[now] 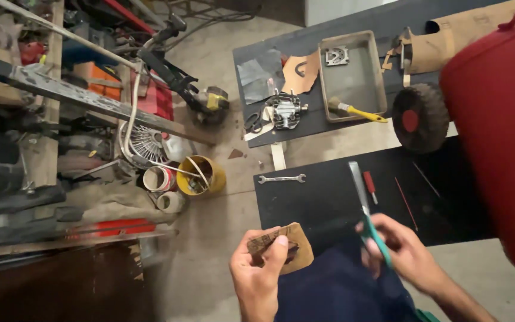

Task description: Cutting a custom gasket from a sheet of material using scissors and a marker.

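Observation:
My left hand (261,268) pinches a small brown cardboard-like cut piece (296,249) above my dark blue lap. My right hand (402,249) grips a flat metal file with a green handle (365,206), its blade pointing up over the near black table (329,197). On that table lie a wrench (281,178), a small red-handled tool (370,186) and thin rods (406,203).
The far black table (305,45) carries a grey tray (353,74) with a metal part, a yellow-handled brush (356,111), a metal engine part (285,111), brown sheet scraps and a black wheel (419,117). A large red tank (496,137) fills the right. Cans, a trimmer and clutter crowd the left floor.

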